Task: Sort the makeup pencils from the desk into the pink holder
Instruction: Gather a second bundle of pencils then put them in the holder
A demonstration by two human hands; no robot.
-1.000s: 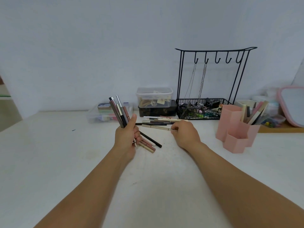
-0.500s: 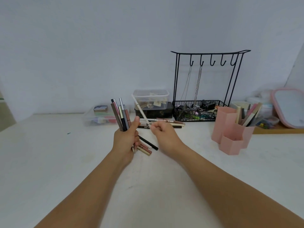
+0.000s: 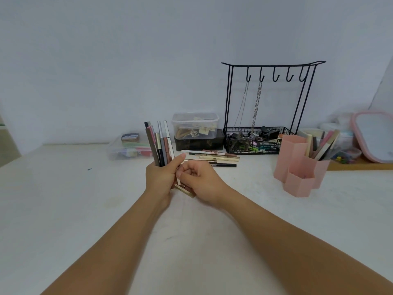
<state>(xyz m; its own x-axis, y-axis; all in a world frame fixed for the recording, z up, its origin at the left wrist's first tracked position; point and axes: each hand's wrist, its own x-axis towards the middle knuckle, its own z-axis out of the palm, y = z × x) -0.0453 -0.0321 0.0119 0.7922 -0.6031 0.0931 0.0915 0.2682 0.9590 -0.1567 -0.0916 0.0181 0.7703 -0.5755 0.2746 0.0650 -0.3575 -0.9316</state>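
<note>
My left hand (image 3: 159, 176) grips a bundle of makeup pencils (image 3: 159, 143) upright above the white desk. A white pencil (image 3: 169, 141) stands at the bundle's right side, and my right hand (image 3: 202, 182) pinches its lower end with curled fingers, right against the left hand. More pencils (image 3: 212, 159) lie in a row on the desk just behind the hands, and one or two gold-capped ones (image 3: 187, 191) show beneath them. The pink holder (image 3: 297, 167), with several pencils in its rear compartment, stands to the right.
A black wire jewellery stand (image 3: 265, 141) with a basket of clips stands behind the holder. A clear lidded tub (image 3: 195, 126) sits on a dark box, and a flat clear box (image 3: 127, 149) is at back left. A pink-rimmed mirror (image 3: 374, 137) leans at far right.
My right hand lifted a white pencil off the desk row, swung it left and set it into the bundle in my left hand. The left hand stayed nearly in place.
</note>
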